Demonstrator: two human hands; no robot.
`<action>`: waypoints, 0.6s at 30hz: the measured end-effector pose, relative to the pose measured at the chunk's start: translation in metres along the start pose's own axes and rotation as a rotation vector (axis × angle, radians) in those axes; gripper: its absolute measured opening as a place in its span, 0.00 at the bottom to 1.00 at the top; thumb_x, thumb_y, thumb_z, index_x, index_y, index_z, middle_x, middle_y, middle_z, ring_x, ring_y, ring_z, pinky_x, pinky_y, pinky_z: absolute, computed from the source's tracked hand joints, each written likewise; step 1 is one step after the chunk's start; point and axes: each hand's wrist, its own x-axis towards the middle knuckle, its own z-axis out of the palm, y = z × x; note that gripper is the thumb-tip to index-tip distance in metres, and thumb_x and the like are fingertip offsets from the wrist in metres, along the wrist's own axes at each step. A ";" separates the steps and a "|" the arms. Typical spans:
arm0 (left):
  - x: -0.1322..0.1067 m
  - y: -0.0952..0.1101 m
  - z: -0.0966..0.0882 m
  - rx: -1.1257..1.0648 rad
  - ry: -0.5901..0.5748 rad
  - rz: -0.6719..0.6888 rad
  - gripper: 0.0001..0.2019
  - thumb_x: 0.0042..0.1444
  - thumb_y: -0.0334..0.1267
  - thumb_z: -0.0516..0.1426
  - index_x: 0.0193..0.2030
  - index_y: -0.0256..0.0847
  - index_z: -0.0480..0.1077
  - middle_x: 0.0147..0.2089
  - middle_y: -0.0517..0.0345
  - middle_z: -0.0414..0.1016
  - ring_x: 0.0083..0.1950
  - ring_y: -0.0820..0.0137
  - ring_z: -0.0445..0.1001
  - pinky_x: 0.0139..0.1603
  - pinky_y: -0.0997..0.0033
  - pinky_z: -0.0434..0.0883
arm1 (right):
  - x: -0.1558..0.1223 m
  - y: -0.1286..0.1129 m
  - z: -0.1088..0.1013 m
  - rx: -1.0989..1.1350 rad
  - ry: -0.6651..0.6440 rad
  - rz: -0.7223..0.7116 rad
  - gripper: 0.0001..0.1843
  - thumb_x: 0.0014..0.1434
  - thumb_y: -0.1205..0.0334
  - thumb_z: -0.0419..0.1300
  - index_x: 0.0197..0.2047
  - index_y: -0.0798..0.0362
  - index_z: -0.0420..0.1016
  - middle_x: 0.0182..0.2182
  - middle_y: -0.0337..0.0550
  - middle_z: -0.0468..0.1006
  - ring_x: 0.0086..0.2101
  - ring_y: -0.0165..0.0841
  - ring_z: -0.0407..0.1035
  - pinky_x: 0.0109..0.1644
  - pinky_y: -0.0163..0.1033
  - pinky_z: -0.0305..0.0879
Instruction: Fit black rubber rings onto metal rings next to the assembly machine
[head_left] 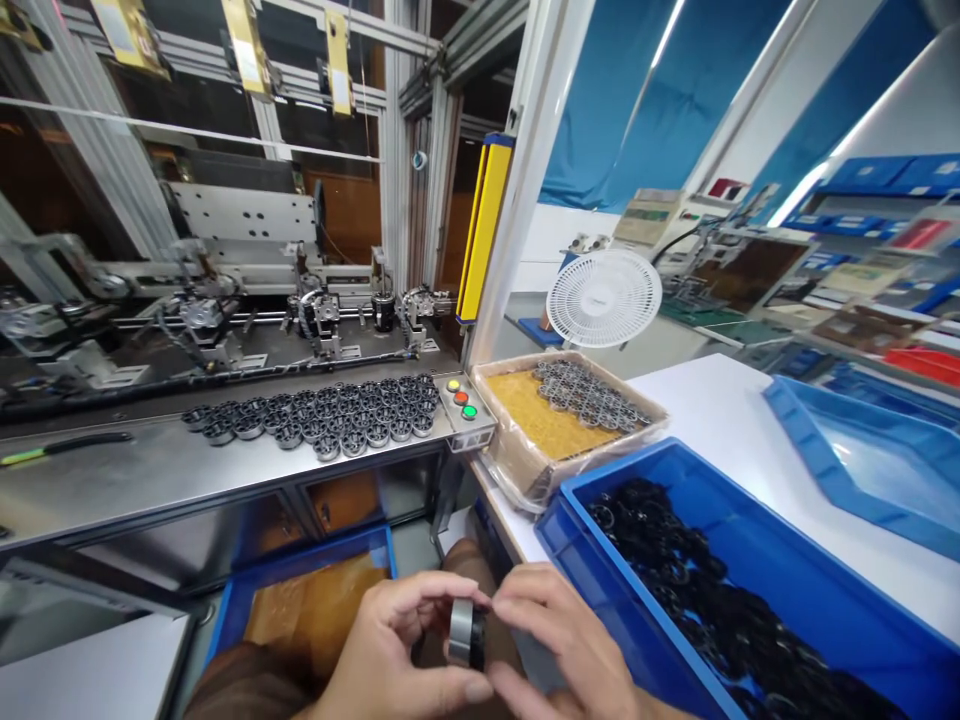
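I see the small grey ring part [466, 634] low at the near edge, over my lap, pinched between the fingertips of my left hand [397, 655] and right hand [570, 655]. That shallow two-handed pinch could slip; the part would likely drop beside the blue bin [225, 610] on the floor.

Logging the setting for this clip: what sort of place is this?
Most likely a factory assembly station. Both hands, left hand and right hand, hold a small grey ring part; rows of like parts lie on a steel machine bench, beside a blue bin of black rings.
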 end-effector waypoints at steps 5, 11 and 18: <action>-0.001 -0.003 -0.003 -0.096 -0.016 -0.035 0.25 0.38 0.25 0.70 0.47 0.38 0.74 0.39 0.53 0.80 0.42 0.67 0.78 0.44 0.75 0.72 | 0.003 0.001 -0.008 -0.059 -0.136 -0.078 0.22 0.55 0.77 0.58 0.54 0.62 0.65 0.42 0.55 0.71 0.42 0.38 0.65 0.44 0.46 0.69; -0.003 -0.018 -0.010 -0.177 -0.078 -0.008 0.30 0.37 0.23 0.70 0.50 0.43 0.75 0.42 0.51 0.80 0.43 0.65 0.79 0.44 0.73 0.73 | 0.008 0.001 -0.009 -0.117 -0.133 -0.163 0.19 0.57 0.74 0.59 0.53 0.64 0.65 0.39 0.56 0.73 0.40 0.38 0.66 0.41 0.45 0.70; -0.008 -0.003 -0.007 -0.124 0.135 -0.293 0.23 0.31 0.30 0.72 0.40 0.42 0.80 0.40 0.51 0.81 0.42 0.59 0.80 0.44 0.68 0.75 | 0.006 0.000 -0.006 -0.210 -0.083 -0.233 0.14 0.59 0.66 0.59 0.46 0.65 0.68 0.37 0.54 0.75 0.37 0.36 0.68 0.38 0.42 0.70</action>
